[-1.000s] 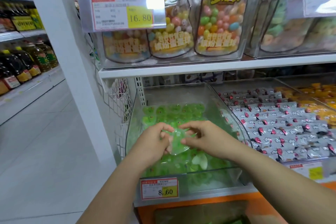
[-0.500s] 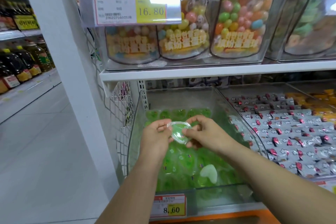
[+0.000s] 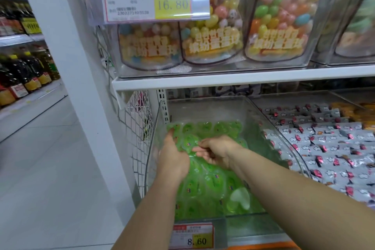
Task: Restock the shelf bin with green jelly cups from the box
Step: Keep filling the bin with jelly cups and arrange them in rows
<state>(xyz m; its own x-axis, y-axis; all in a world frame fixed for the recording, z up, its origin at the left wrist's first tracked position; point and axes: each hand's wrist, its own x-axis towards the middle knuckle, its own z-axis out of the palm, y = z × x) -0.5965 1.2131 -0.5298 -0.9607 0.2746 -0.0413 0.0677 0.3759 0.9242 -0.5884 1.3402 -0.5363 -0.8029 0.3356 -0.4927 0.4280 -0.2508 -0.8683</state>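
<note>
Dozens of green jelly cups lie packed in the clear shelf bin, from its back wall to its front lip. 2 hands reach in over them: the left hand rests on the pile with fingers straight, while the right hand has fingers curled (round a cup or not, I cannot tell). The cups look light, soft-walled and slick, so a gentle pinch at the rim seems best. The shelf overhead and the bin's tall side walls leave room only from the front.

I read bin as clear glossy plastic | jelly cups shiny translucent green | side grid white-coated wire
</note>
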